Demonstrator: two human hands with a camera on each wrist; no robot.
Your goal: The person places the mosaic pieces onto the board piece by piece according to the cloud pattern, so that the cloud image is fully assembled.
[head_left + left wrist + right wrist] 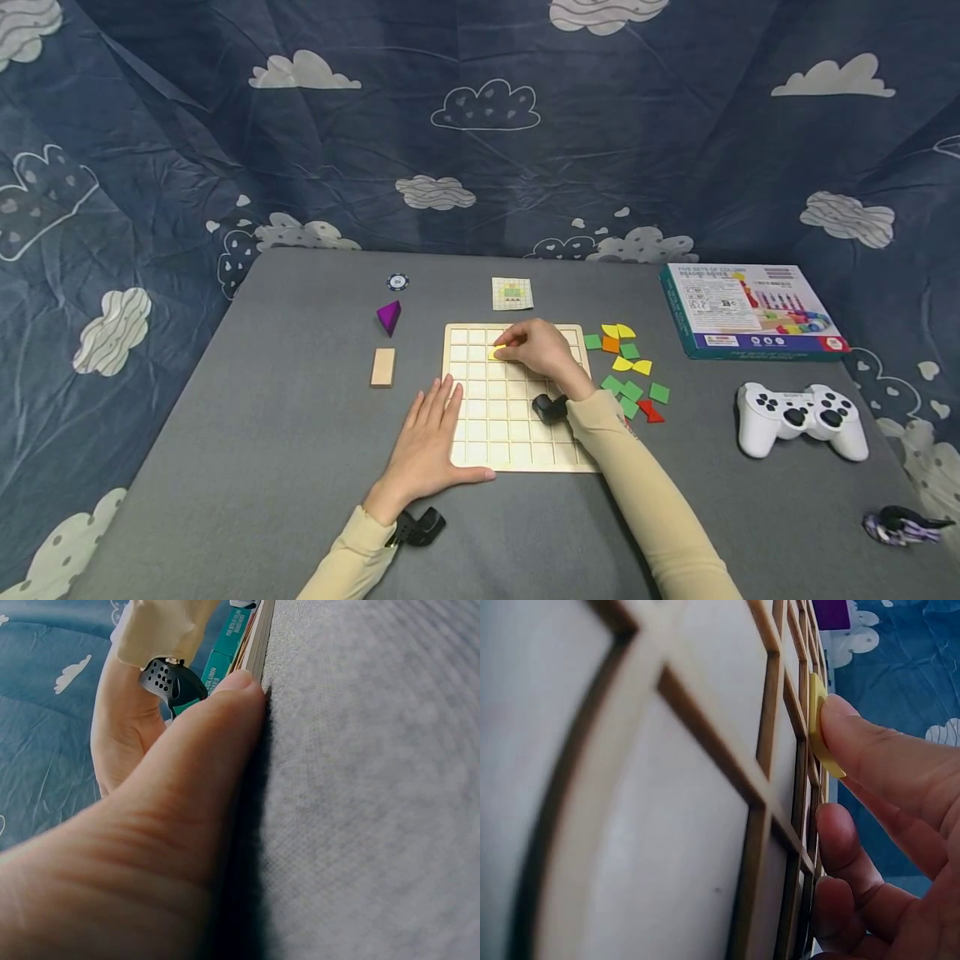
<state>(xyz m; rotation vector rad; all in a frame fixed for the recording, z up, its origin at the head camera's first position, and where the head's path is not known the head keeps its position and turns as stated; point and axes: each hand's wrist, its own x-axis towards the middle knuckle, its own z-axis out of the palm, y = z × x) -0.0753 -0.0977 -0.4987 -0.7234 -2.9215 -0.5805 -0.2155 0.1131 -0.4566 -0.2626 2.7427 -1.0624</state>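
A wooden grid board [477, 431] with square cells lies in front of me. My right hand [545, 348] is over its upper part, pinching a yellow tile [496, 354] between thumb and fingers. In the right wrist view the yellow tile [817, 727] stands tilted at the grid ribs, with the thumb on its face. My left hand [426, 446] rests at the board's lower left, fingers straight along the left edge and thumb stretched along the front edge. The left wrist view shows the left thumb [199, 757] with its tip at the board's side.
Loose green tiles [631, 391], yellow quarter-round tiles [622, 364], an orange tile [611, 343] and red triangles [651, 412] lie right of the board. A pattern card [512, 294] is behind it. Leftward are a wooden block [382, 367] and purple pyramid [388, 317]; rightward, a box [750, 312] and game controller [801, 419].
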